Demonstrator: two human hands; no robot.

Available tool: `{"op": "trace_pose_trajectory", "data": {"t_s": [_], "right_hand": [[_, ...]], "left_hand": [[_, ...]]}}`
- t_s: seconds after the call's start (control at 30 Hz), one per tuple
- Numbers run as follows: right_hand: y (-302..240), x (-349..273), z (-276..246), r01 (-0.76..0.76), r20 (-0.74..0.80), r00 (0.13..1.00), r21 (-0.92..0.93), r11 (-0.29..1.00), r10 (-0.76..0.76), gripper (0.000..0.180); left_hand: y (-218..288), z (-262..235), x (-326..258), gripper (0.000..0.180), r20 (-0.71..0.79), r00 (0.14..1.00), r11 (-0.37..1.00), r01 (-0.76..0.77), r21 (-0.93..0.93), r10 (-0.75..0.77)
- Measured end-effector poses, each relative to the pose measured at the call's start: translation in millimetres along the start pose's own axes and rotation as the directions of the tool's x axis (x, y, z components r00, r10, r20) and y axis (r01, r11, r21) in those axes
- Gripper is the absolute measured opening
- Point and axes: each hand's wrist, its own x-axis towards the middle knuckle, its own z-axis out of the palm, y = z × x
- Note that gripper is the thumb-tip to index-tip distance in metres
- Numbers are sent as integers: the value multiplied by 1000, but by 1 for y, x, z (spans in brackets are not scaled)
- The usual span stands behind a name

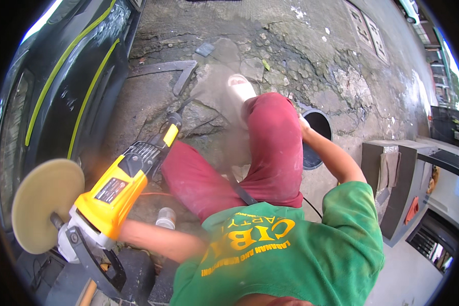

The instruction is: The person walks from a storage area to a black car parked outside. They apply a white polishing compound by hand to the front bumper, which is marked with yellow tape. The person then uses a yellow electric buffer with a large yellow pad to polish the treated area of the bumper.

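A yellow power polisher (pixel 112 191) with a round tan pad (pixel 48 206) and a black side handle (pixel 94 265) is tilted in the air at the left. My left forearm runs up behind its body; the hand itself is mostly hidden there, closed round the tool. The pad is near a dark glossy car panel (pixel 61 97) marked with yellow-green tape strips (pixel 93 99). My right hand (pixel 304 127) lies at the outer side of my right knee, beside a dark bucket (pixel 312 157). Its fingers are largely hidden, so their grip cannot be made out.
On the cracked concrete ground are a grey angled strip (pixel 186 76) and a small clear container (pixel 166 218). An orange cord (pixel 157 194) passes near my left leg. Grey hollow blocks (pixel 137 270) are at the lower left. A grey cabinet-like structure (pixel 400 188) stands at the right.
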Motion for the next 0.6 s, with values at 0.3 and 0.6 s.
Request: {"op": "trace_pose_trajectory", "data": {"t_s": [0.3,0.6], "right_hand": [[33,-109,66,-298,426,875,93,950,233,31],[-68,-136,39,-389,600,796,403,829,82,49]], "left_hand": [[60,-15,37,10,41,989,989,142,-48,-141],[55,-10,-13,31,521,744,895,436,96,-418]]}}
